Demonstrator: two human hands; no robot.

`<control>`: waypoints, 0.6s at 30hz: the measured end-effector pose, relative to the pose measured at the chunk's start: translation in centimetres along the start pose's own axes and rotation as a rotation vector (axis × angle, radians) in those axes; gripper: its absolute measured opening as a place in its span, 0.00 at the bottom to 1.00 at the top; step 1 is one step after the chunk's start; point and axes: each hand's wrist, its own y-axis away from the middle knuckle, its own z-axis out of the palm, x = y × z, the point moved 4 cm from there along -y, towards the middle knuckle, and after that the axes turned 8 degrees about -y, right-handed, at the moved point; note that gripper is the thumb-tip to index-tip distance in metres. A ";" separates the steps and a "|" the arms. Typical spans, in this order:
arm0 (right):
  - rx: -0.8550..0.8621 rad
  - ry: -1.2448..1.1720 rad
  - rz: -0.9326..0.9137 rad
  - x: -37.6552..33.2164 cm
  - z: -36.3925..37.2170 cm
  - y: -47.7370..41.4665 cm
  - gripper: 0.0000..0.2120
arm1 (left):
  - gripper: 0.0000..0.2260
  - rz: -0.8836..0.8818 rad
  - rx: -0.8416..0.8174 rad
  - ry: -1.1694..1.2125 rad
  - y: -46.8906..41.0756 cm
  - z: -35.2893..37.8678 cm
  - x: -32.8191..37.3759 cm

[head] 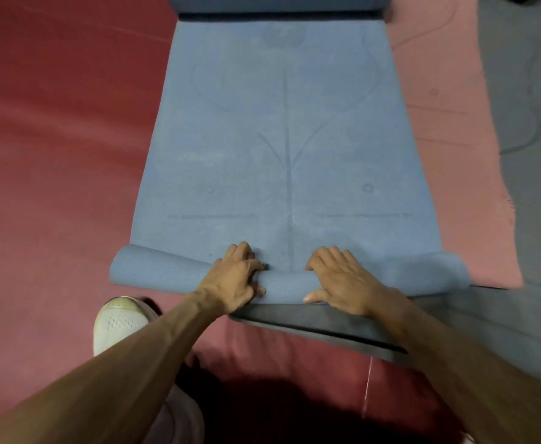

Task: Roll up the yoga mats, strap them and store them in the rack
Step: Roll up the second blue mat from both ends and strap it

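The blue mat (288,139) lies flat on the red floor (54,155), stretching away from me. Its near end is wound into a roll (283,282) that runs across in front of me, and both my hands are on the middle of it.

My left hand (235,277) grips the roll from above. The fingers curl over the top and down the far side, and the thumb tucks in against the near side. My right hand (339,278) sits just beside it with a short bare stretch of roll between them. Its fingers bend over the top to the far side, and its thumb lies along the near edge. Both hands are closed around the roll and hold nothing else.

The far end of the blue mat curls up into a second, thicker roll (278,4) at the top of the view.

A pink mat (439,123) shows from under the blue mat's right edge. A grey mat (519,91) lies further right, and a dark grey edge shows under my right wrist. My white shoe (120,322) rests on the floor just below the left end of the near roll.
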 end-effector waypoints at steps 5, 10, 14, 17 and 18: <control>0.284 0.073 -0.086 -0.7 -0.4 1.4 0.26 | 0.19 -0.015 -0.035 -0.031 -1.0 -0.1 -0.2; 0.331 0.082 -0.173 -0.8 0.0 3.3 0.34 | 0.17 -0.050 -0.043 0.010 -1.8 -0.8 -0.1; 0.372 -0.043 -0.080 -1.1 -0.1 2.6 0.33 | 0.17 -0.117 0.067 0.079 -1.4 -1.3 -0.5; 0.331 -0.110 -0.016 -1.1 -0.5 1.5 0.32 | 0.15 -0.163 0.108 0.056 -1.1 -1.8 -0.6; 0.286 -0.127 -0.001 -1.1 -0.9 1.1 0.31 | 0.14 -0.160 0.118 0.036 -1.1 -1.8 -0.5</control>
